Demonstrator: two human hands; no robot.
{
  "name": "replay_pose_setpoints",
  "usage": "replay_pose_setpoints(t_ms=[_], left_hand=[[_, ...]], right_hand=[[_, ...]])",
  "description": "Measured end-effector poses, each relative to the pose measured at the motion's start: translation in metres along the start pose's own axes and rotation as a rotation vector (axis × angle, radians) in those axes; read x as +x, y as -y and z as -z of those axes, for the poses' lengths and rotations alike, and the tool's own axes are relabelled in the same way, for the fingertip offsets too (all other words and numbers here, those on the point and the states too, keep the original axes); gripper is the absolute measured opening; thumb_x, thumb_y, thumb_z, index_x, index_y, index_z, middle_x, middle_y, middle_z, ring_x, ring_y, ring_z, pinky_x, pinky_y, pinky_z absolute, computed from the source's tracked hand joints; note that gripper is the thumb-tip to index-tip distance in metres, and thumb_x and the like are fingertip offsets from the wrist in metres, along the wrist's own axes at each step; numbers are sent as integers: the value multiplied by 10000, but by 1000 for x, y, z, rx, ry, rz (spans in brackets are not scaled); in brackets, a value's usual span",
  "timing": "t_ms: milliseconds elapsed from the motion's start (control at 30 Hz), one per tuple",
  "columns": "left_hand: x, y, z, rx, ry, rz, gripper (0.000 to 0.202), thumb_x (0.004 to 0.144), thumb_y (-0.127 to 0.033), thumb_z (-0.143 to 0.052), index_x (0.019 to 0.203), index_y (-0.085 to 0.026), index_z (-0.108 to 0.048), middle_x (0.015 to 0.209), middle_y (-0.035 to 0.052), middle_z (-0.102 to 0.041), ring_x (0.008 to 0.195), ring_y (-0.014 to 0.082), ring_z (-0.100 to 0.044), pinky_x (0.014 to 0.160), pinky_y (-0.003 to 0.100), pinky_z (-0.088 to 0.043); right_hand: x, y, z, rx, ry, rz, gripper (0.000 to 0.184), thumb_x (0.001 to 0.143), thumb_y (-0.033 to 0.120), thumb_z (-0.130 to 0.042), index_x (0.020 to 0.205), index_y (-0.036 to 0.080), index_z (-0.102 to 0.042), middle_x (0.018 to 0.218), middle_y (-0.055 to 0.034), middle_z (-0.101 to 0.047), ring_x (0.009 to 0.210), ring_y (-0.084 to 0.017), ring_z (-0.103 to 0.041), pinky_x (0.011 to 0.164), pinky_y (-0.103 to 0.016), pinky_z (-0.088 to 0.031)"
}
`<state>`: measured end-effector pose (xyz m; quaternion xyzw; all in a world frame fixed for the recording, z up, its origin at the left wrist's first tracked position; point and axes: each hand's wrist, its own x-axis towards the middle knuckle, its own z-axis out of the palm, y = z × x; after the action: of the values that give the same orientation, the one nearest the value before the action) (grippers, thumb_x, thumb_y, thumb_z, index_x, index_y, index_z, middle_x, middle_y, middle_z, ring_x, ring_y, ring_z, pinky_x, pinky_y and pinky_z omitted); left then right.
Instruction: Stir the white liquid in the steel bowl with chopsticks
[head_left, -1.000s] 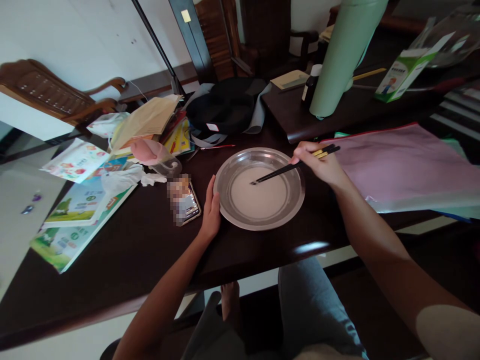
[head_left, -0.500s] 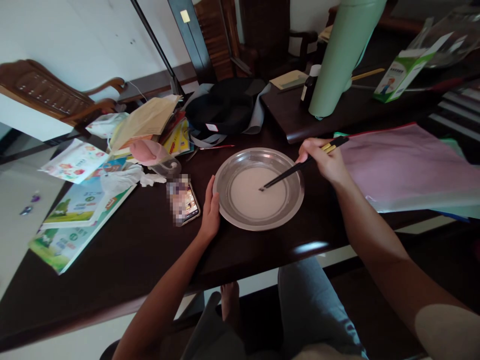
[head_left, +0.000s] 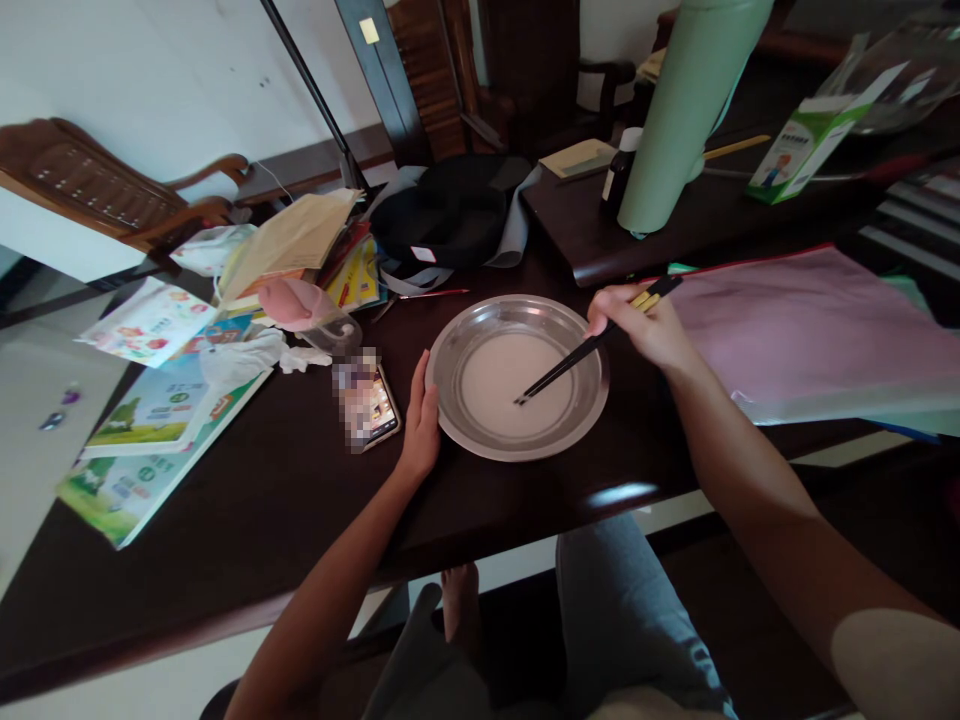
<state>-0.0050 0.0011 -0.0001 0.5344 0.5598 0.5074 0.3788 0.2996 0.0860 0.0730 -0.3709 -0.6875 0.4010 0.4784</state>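
A round metal plate [head_left: 585, 405] holding pale whitish liquid sits on the dark table in front of me. My right hand [head_left: 646, 325] is closed round a pair of black chopsticks [head_left: 574, 358] with yellow tops, and their tips dip into the liquid near the plate's middle. My left hand [head_left: 422, 425] rests against the plate's left rim, fingers together and curved along the edge.
A phone [head_left: 371, 405] lies just left of my left hand. Books and papers [head_left: 161, 415] cover the table's left side, with a black bag [head_left: 450, 215] behind the plate. A tall green flask [head_left: 686, 110] and a pink folder [head_left: 810, 330] are on the right.
The chopstick tips have swept from the plate's upper left toward its lower middle, and my right hand shifted slightly. My left hand stayed on the rim.
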Motion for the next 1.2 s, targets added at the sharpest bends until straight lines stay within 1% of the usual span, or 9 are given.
replay_pose_setpoints(t_ms=[100, 300, 500, 667, 733, 867, 933, 1067, 1200], left_hand=[[0, -1, 0, 13, 0, -7, 601, 946, -535, -425, 1495, -301, -350, 1608, 26, -316, 1484, 216, -289, 1231, 392, -189], [0, -1, 0, 27, 4, -14, 590, 950, -533, -414, 1495, -315, -345, 1608, 23, -316, 1484, 221, -288, 1230, 405, -192], [-1, -2, 0, 20, -3, -6, 597, 948, -535, -418, 1496, -306, -348, 1610, 28, -312, 1485, 227, -285, 1232, 413, -186], [-1, -3, 0, 22, -5, -8, 596, 943, -541, -428, 1488, -311, -361, 1605, 25, -323, 1482, 223, -293, 1232, 411, -187], [-1, -3, 0, 22, -7, -8, 591, 943, -542, -428, 1485, -315, -366, 1605, 21, -323, 1482, 224, -290, 1232, 413, -186], [0, -2, 0, 10, -4, 2, 604, 944, -538, -430, 1495, -302, -351, 1611, 26, -309, 1485, 228, -283, 1234, 409, -180], [-1, -4, 0, 7, -2, 2, 615, 942, -541, -431, 1498, -291, -347, 1611, 33, -309, 1484, 227, -286, 1233, 404, -182], [-1, -6, 0, 32, -4, -8, 611, 941, -543, -434, 1491, -284, -364, 1604, 41, -325, 1483, 223, -289, 1232, 395, -184], [-1, -4, 0, 16, -6, -8, 618, 939, -545, -437, 1493, -282, -361, 1604, 41, -324, 1482, 223, -292, 1231, 393, -190]], right_hand=[[-1, 1, -3, -71, 96, -5, 381, 867, 548, -584, 700, 228, -706, 714, -23, -706, 711, -169, -639, 691, -309, -465], [1, -1, 2, -35, -105, 10, 447, 872, 555, -570, 569, 232, -634, 603, -11, -637, 628, -161, -601, 673, -319, -468], [-2, 3, -4, -73, 97, 5, 370, 872, 531, -587, 700, 226, -709, 731, -30, -708, 730, -173, -647, 696, -306, -460], [0, -2, 1, -32, -84, 15, 427, 875, 536, -578, 593, 226, -656, 620, -13, -640, 651, -161, -606, 676, -308, -448], [0, -1, 1, 9, -64, 13, 452, 882, 534, -567, 563, 223, -642, 600, -12, -630, 631, -156, -599, 668, -305, -447], [-2, 2, -3, -31, 111, -4, 377, 876, 526, -583, 682, 227, -706, 716, -25, -700, 721, -171, -646, 707, -305, -461], [-1, 2, -3, -61, 89, 1, 353, 868, 522, -598, 711, 227, -713, 735, -24, -706, 730, -167, -645, 701, -298, -456], [1, -2, 1, -13, -87, 19, 418, 880, 512, -587, 592, 217, -660, 622, -5, -644, 639, -139, -601, 666, -282, -437], [-1, -1, 0, -3, 17, 8, 424, 882, 527, -574, 609, 220, -679, 640, -12, -661, 652, -147, -615, 679, -290, -449]])
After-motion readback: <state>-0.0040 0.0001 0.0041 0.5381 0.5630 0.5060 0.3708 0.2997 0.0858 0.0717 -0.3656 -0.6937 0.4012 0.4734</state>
